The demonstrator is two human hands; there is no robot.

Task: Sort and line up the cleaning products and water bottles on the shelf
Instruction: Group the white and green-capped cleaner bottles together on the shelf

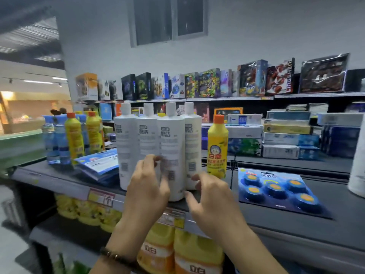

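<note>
Left fingers: the left hand (147, 186) lies against the lower fronts of the 4 white bottles (171, 147). Its fingers (151, 160) are curled with the tips on the labels and the thumb at the nearest bottle's side. Blur hides whether they truly close round one, so I cannot tell.
Right fingers: the right hand (214, 200) is spread and loosely bent, holding nothing, with its fingertips (195, 177) just beside the bases of the 2 right-hand white bottles.
White bottles: upright, shoulder to shoulder near the front edge of the shelf (296, 220), with the nearest one slightly forward of the rest.
Yellow bottle: 1 orange-capped yellow bottle (217, 147) stands alone just right of them.
Far left: water bottles (55, 139) and 2 more yellow cleaners (75, 139) stand mixed together. Blue pouches (98, 163) lie flat between them and the white row.
Right: a blister card (276, 192) of blue blocks lies flat on the shelf.
Step in hand: likely squaring up the white row.
Next move: probably nudge the forward bottle back into line, pushing low down — tall bottles tip easily — then take the lone yellow one to its kind.
</note>
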